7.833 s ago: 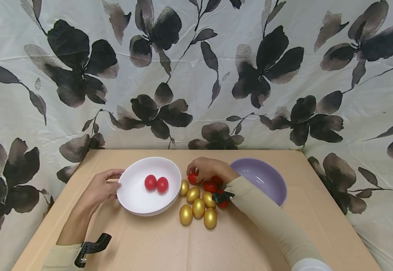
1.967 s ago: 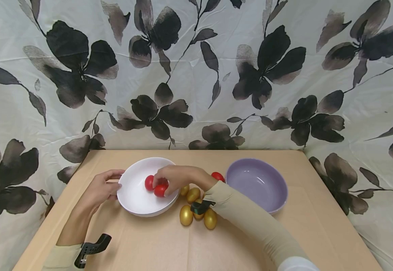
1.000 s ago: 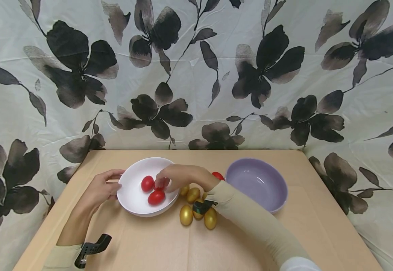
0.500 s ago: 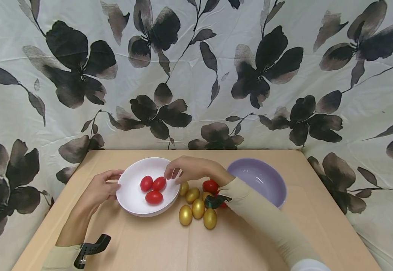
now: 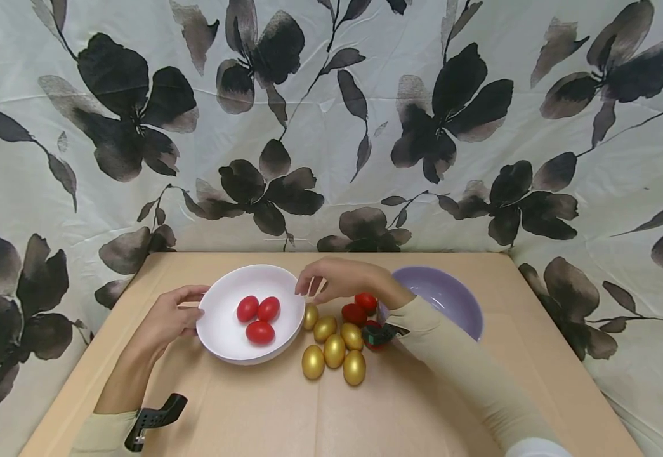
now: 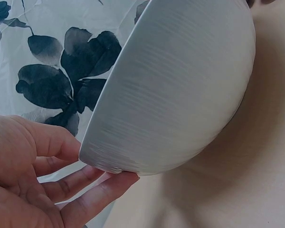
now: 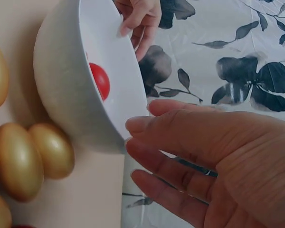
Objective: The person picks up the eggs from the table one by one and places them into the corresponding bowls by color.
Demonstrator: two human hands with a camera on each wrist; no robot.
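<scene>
A white bowl holds 3 red eggs. My left hand grips the bowl's left rim; in the right wrist view a digit of that hand laps over the rim onto the inner wall. My right hand hovers just right of the bowl, above the pile, with relaxed fingers and nothing in them. Under and in front of it lie several gold eggs. Red eggs sit beside them on the right, partly covered by the right wrist.
A purple bowl stands at the right on the wooden table, partly hidden behind the right forearm; its visible inside holds nothing. A floral cloth hangs behind the table.
The right hand carried a red egg from the pile into the white bowl, let it go among the two there, then drew back right. The left hand stayed on the rim.
</scene>
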